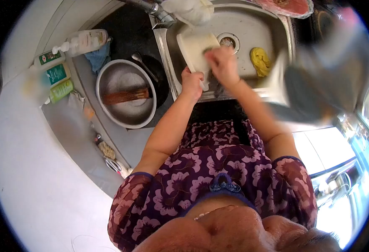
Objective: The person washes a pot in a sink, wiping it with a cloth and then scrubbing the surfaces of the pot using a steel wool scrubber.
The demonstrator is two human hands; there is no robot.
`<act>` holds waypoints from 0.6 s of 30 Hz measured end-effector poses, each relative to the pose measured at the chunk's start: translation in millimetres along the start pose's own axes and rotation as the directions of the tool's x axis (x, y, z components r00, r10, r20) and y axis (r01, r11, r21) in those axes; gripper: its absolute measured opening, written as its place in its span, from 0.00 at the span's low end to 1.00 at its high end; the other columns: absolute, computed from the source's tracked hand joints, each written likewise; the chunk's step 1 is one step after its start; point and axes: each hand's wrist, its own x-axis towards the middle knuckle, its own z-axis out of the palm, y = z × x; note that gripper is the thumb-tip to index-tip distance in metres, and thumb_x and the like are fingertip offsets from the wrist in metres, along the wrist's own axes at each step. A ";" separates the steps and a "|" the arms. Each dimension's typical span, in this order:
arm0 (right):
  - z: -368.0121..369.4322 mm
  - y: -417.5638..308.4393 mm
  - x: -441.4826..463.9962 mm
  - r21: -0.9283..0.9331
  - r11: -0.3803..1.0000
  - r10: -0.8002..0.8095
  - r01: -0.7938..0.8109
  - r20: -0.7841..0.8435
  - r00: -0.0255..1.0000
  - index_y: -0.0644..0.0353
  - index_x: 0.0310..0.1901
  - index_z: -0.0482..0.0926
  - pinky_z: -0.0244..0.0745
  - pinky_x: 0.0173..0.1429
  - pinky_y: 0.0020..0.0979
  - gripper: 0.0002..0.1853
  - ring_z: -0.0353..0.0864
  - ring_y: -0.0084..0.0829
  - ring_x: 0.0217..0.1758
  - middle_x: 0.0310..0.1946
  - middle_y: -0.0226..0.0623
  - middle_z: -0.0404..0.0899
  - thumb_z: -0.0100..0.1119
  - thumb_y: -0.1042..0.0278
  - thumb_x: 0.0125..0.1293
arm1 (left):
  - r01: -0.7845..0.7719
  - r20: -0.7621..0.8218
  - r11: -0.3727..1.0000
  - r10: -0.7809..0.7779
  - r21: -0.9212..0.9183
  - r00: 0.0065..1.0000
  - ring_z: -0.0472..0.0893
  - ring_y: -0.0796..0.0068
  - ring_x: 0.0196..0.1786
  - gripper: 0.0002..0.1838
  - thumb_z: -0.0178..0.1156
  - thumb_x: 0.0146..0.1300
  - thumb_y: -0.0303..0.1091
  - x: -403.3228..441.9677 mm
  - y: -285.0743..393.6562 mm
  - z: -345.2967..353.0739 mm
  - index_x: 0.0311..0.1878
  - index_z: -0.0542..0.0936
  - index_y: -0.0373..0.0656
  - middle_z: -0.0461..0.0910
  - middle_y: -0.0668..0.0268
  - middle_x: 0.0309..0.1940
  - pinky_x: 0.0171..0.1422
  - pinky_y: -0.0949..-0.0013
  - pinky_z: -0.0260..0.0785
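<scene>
A white cutting board (193, 44) is held tilted inside the steel sink (256, 27). My left hand (191, 85) grips it near its lower end, with the fingers closed round the edge. Over the board's face, my right hand (224, 66) is closed and slightly blurred. Something small and dark shows at its fingertips, too little of it to name. To the right of that hand, a crumpled yellow cloth (260, 61) lies on the sink floor. The drain (228, 42) is just beyond the right hand.
Left of the sink stands a metal basin (125, 77) holding a reddish-brown bristle brush (123, 96). A spoon (144, 66) is beside it. The faucet (161, 16) reaches over the sink's far left corner. A pump bottle (85, 43) and several other bottles line the left ledge. A large blurred object crosses the right side.
</scene>
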 end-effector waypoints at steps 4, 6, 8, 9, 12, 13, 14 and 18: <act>2.2 9.9 24.2 -0.092 0.994 0.065 -0.064 0.004 0.998 0.58 0.33 0.83 0.71 0.45 0.40 0.05 0.76 0.44 0.38 0.32 0.38 0.81 0.67 0.74 0.52 | -0.019 0.061 0.999 0.016 0.039 0.998 0.75 0.75 0.35 0.23 0.49 0.36 0.12 11.6 -11.4 -15.7 0.41 0.77 0.34 0.78 0.67 0.35 0.30 0.76 0.59; 4.6 -7.3 -1.5 0.004 0.998 -0.065 0.065 0.090 0.994 0.59 0.34 0.83 0.71 0.45 0.40 0.07 0.76 0.43 0.38 0.32 0.39 0.80 0.68 0.76 0.50 | -0.021 0.054 0.997 0.017 0.075 0.998 0.74 0.75 0.34 0.23 0.48 0.37 0.12 10.2 -4.9 -16.7 0.41 0.78 0.35 0.78 0.68 0.35 0.29 0.76 0.59; 6.0 -18.2 -9.0 0.100 0.991 -0.101 0.088 0.133 0.986 0.57 0.32 0.83 0.73 0.47 0.42 0.06 0.77 0.42 0.39 0.31 0.38 0.80 0.66 0.74 0.51 | 0.000 0.033 0.997 -0.003 0.082 0.999 0.74 0.76 0.33 0.22 0.48 0.37 0.12 7.3 -1.8 -21.7 0.40 0.78 0.35 0.78 0.68 0.35 0.29 0.75 0.59; 6.2 -11.8 -2.5 0.061 0.992 -0.116 0.109 0.129 0.985 0.57 0.32 0.83 0.74 0.47 0.41 0.05 0.78 0.43 0.40 0.32 0.39 0.80 0.66 0.74 0.51 | 0.009 0.023 0.996 -0.011 0.086 1.000 0.74 0.76 0.33 0.22 0.48 0.37 0.12 6.7 0.0 -24.3 0.40 0.78 0.35 0.78 0.68 0.34 0.29 0.75 0.59; 16.0 28.0 47.4 -0.191 0.971 0.172 -0.145 0.137 0.975 0.58 0.33 0.85 0.76 0.46 0.39 0.07 0.79 0.45 0.42 0.33 0.38 0.82 0.66 0.67 0.54 | -0.012 0.101 0.993 0.000 0.116 0.995 0.74 0.76 0.33 0.22 0.48 0.35 0.12 13.6 -11.5 -28.8 0.39 0.77 0.33 0.78 0.68 0.34 0.31 0.75 0.61; 18.9 44.0 58.6 -0.234 0.949 0.251 -0.210 0.163 0.954 0.59 0.34 0.85 0.77 0.46 0.38 0.09 0.80 0.46 0.43 0.34 0.38 0.84 0.67 0.63 0.55 | -0.041 0.137 0.989 0.022 0.139 0.990 0.74 0.76 0.33 0.22 0.48 0.35 0.13 17.7 -14.3 -29.5 0.39 0.77 0.33 0.78 0.68 0.34 0.32 0.75 0.61; 19.2 56.7 68.3 -0.228 0.915 0.380 -0.334 0.202 0.903 0.59 0.34 0.86 0.77 0.47 0.38 0.11 0.81 0.45 0.43 0.35 0.38 0.84 0.67 0.61 0.56 | -0.040 0.109 0.984 0.022 0.171 0.994 0.76 0.75 0.35 0.22 0.48 0.33 0.13 9.1 -3.1 -20.1 0.39 0.77 0.31 0.78 0.67 0.34 0.34 0.76 0.64; 9.6 68.4 70.1 -0.017 0.736 0.658 -0.677 0.257 0.708 0.60 0.41 0.85 0.77 0.50 0.35 0.17 0.84 0.39 0.44 0.39 0.40 0.85 0.68 0.55 0.59 | -0.007 0.129 0.982 -0.018 0.189 0.992 0.78 0.68 0.40 0.25 0.50 0.36 0.14 12.0 2.6 -31.8 0.44 0.76 0.32 0.79 0.63 0.38 0.44 0.72 0.69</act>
